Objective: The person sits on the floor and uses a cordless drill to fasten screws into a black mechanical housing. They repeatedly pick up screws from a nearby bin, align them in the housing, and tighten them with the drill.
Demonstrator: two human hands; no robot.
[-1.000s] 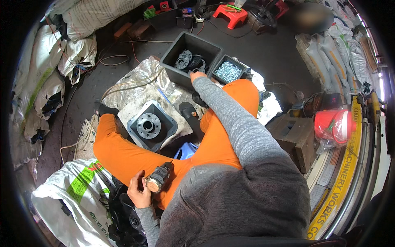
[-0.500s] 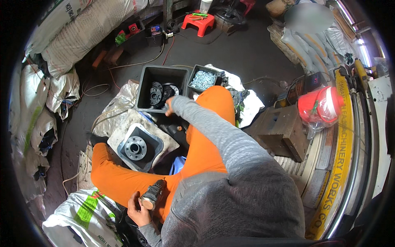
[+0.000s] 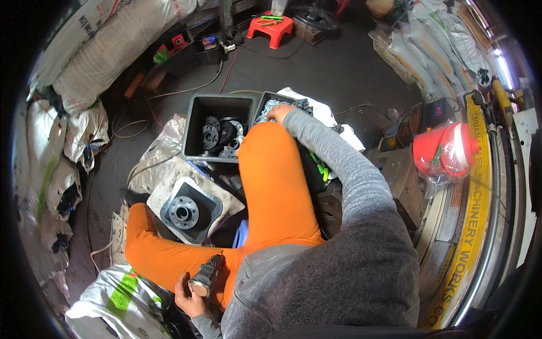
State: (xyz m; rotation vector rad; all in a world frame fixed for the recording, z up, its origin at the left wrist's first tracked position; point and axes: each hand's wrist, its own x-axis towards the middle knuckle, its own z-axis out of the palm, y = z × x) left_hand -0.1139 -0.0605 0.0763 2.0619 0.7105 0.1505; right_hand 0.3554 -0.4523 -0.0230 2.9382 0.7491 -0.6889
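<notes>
Right hand (image 3: 278,113) reaches into the far bin of screws (image 3: 270,105); its grip cannot be told.
Left hand (image 3: 189,295) holds a drill (image 3: 206,275) near the left thigh.

My right hand (image 3: 278,113) reaches past my knee into the small bin (image 3: 270,107) of pale metal bits, fingers down among them. My left hand (image 3: 188,295) is low by my hip, wrapped around a drill (image 3: 206,275) whose round end faces up. Beside the small bin stands a bigger dark bin (image 3: 217,127) with black ring-shaped parts inside. Between my orange-clad legs a grey flange (image 3: 184,211) with a ring of holes lies on a square base over a pale sheet. A red stool (image 3: 272,27) sits far ahead on the floor, sacks (image 3: 107,48) are piled at my left, and a red bucket (image 3: 446,151) sits to my right.
</notes>
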